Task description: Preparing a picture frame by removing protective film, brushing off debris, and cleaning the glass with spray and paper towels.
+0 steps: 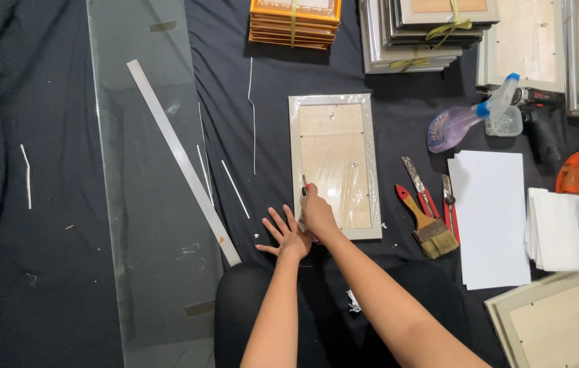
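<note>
Right hand (317,215) gripping slim tool (304,188), flat rectangular grey frame (334,166), glossy glass

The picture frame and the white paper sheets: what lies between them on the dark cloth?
In the head view: a paintbrush and red-handled hand tools.
</note>
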